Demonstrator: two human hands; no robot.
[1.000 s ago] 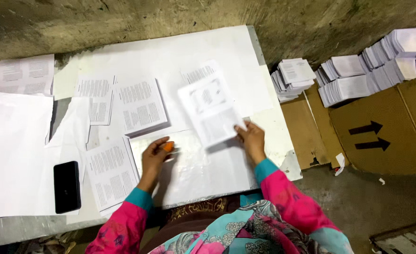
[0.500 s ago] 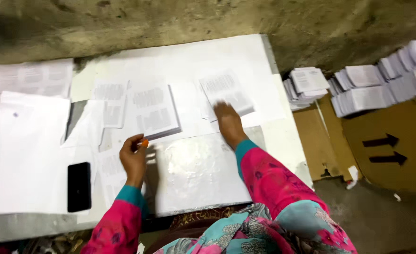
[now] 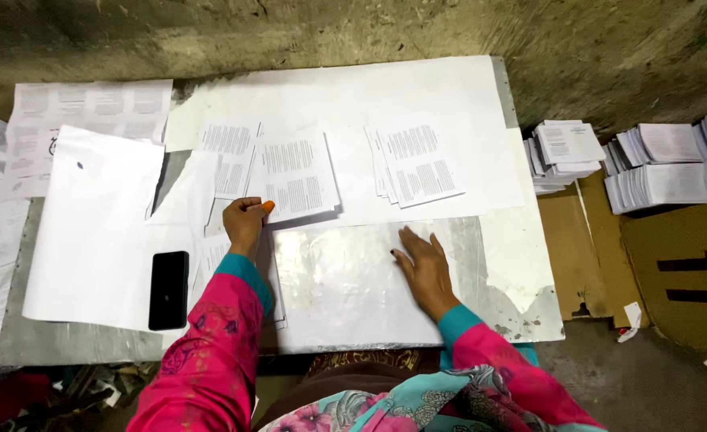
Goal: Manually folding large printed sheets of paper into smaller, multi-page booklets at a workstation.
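The left hand (image 3: 245,224) grips a small orange object (image 3: 268,206) at a printed sheet stack (image 3: 296,174), while the right hand (image 3: 424,268) lies open on the table (image 3: 353,288).

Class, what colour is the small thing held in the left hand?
Orange, pinched in the left hand; the head view shows it.

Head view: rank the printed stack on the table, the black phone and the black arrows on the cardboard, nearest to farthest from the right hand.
From the right hand:
1. Printed stack, just beyond it.
2. Black phone, far left.
3. Black arrows, far right, off the table.
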